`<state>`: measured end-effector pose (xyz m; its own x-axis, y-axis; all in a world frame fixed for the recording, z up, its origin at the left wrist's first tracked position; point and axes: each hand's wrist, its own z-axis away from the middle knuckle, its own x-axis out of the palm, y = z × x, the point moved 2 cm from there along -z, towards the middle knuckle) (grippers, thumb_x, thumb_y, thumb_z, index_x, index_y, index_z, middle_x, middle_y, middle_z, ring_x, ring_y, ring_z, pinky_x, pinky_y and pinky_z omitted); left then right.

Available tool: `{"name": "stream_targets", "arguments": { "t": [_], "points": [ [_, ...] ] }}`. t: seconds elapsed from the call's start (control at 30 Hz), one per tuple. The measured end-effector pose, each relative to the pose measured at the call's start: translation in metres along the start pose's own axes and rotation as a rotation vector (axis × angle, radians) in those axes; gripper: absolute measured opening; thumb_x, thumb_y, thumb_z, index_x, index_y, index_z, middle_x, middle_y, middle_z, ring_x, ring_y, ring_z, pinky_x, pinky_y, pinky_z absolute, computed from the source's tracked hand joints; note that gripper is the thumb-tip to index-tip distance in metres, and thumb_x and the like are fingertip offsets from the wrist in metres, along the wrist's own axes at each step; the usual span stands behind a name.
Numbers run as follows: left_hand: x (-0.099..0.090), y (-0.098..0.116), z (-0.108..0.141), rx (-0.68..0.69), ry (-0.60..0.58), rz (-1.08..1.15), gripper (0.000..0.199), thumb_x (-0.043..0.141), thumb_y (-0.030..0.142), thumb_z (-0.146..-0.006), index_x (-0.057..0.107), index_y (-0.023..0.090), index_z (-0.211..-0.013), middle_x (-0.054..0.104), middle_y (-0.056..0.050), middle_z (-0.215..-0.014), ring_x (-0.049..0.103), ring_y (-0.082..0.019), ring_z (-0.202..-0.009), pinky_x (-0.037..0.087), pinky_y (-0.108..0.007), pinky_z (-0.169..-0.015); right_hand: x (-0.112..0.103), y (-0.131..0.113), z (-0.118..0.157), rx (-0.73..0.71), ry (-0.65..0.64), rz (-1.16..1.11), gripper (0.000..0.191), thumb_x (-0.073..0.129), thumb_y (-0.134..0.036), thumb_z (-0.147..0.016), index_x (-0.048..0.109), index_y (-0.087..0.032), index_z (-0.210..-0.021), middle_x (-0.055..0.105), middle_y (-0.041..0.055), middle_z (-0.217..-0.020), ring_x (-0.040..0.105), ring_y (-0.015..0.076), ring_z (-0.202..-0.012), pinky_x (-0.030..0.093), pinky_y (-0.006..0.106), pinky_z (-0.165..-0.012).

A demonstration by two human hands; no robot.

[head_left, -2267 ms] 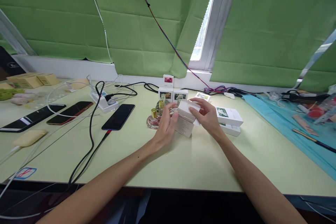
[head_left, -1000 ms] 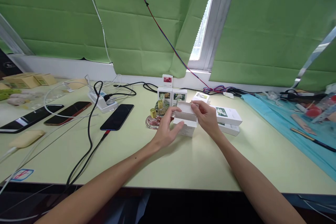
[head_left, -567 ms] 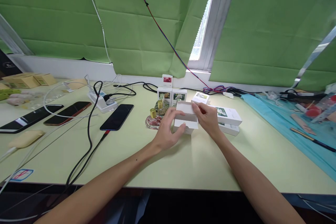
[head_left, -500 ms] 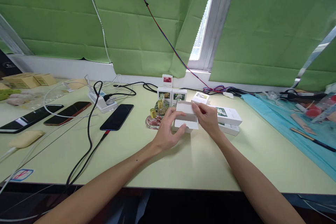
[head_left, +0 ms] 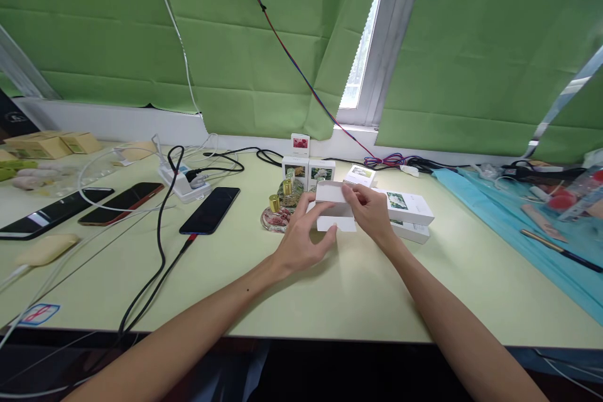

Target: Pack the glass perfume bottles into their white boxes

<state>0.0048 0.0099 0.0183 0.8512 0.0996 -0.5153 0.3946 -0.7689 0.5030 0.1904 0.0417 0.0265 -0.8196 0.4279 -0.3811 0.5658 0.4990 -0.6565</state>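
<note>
A small white box (head_left: 335, 223) with its flaps folded out is between my hands at the middle of the table. My left hand (head_left: 304, 235) grips it from the left, thumb at the near flap and fingers along the left side. With thumb and fingers pinched, my right hand (head_left: 371, 208) holds the raised upper flap. Just left of the box, a glass bottle with a gold cap (head_left: 274, 203) and pinkish contents stands beside further gold-capped bottles (head_left: 287, 187). White boxes with flower pictures (head_left: 321, 171) stand behind; others (head_left: 409, 206) lie stacked at the right.
To the left are a black phone (head_left: 210, 210) on a cable, two more phones, a white power strip (head_left: 181, 182) and loose cables. Yellow boxes (head_left: 42, 144) sit at the far left. A blue plastic sheet (head_left: 509, 226) with a pen (head_left: 560, 250) and clutter covers the right side.
My left thumb has shifted slightly down and right at the near flap. My right hand has moved slightly left along the upper flap. The surrounding objects have not moved.
</note>
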Motion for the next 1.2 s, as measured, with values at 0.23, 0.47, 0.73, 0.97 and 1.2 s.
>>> {"name": "stream_targets", "arguments": {
  "t": [0.23,0.47,0.73,0.97,1.2],
  "points": [
    [0.0007,-0.0006,-0.0019,-0.038,0.011,0.007,0.035,0.061,0.026,-0.092,0.061,0.021,-0.126,0.053,-0.010,-0.123,0.060,-0.023,-0.114,0.054,-0.039,-0.099,0.0012,0.0005,0.0016,-0.036,-0.092,-0.089,0.044,0.060,-0.048,-0.093,0.038,-0.022,-0.065,0.030,-0.0077,-0.053,0.028,0.0096,-0.053,0.025,0.026,-0.051],
    [-0.0008,-0.0003,-0.0035,-0.114,0.007,0.045,0.032,0.060,0.027,-0.093,0.060,0.022,-0.124,0.053,-0.010,-0.124,0.061,-0.023,-0.114,0.053,-0.040,-0.101,-0.0008,0.0024,0.0030,-0.044,-0.275,-0.222,0.016,0.062,-0.034,-0.089,0.064,-0.020,-0.096,0.042,-0.0043,-0.068,0.041,0.0119,-0.060,0.040,0.025,-0.054],
    [-0.0020,-0.0031,-0.0033,-0.135,0.005,0.106,0.029,0.046,0.036,-0.102,0.063,0.022,-0.122,0.055,-0.010,-0.122,0.059,-0.024,-0.115,0.051,-0.039,-0.100,0.0000,0.0025,0.0017,0.000,-0.291,-0.284,0.025,0.058,-0.021,-0.078,0.065,-0.020,-0.102,0.044,-0.0046,-0.071,0.043,0.0115,-0.062,0.044,0.026,-0.058],
    [-0.0025,-0.0045,-0.0057,-0.171,0.056,0.107,0.029,0.041,0.034,-0.104,0.064,0.021,-0.114,0.059,-0.008,-0.111,0.060,-0.020,-0.104,0.051,-0.034,-0.089,0.0014,0.0052,0.0019,0.002,-0.285,-0.263,0.031,0.056,-0.018,-0.075,0.064,-0.019,-0.104,0.045,-0.0056,-0.069,0.042,0.0108,-0.060,0.041,0.025,-0.056],
    [-0.0035,-0.0066,-0.0088,-0.134,0.073,0.069,0.018,0.056,0.027,-0.093,0.065,0.021,-0.107,0.067,-0.006,-0.105,0.064,-0.021,-0.099,0.052,-0.035,-0.087,0.0001,0.0066,0.0013,0.000,-0.315,-0.281,0.021,0.057,-0.019,-0.079,0.059,-0.021,-0.100,0.045,-0.0067,-0.070,0.039,0.0079,-0.052,0.034,0.025,-0.051]
  ]
}}
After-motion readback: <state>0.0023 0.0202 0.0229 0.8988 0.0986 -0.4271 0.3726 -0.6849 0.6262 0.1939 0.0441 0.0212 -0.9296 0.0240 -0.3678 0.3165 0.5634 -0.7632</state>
